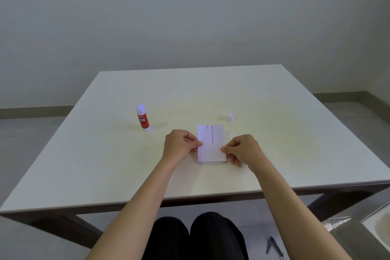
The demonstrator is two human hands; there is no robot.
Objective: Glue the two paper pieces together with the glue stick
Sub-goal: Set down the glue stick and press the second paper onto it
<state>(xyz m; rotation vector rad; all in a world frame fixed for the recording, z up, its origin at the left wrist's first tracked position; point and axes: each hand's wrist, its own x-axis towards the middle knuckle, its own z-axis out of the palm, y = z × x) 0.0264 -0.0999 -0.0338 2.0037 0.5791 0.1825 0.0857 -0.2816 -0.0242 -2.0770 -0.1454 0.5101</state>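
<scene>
A white paper piece [211, 143] with a line of small print is held just above the table's middle. Under its near edge shows the edge of a second paper piece [213, 162] lying on the table. My left hand [180, 145] pinches the upper paper's left edge. My right hand [242, 150] pinches its right edge. The red glue stick [143, 119] stands upright and uncapped at the left, apart from both hands. Its white cap [230, 117] sits beyond the paper to the right.
The white table [274, 112] has its near edge close to my lap. A dark metal tool [274, 247] lies on the floor at the lower right, beside a glass-topped piece of furniture [375, 224].
</scene>
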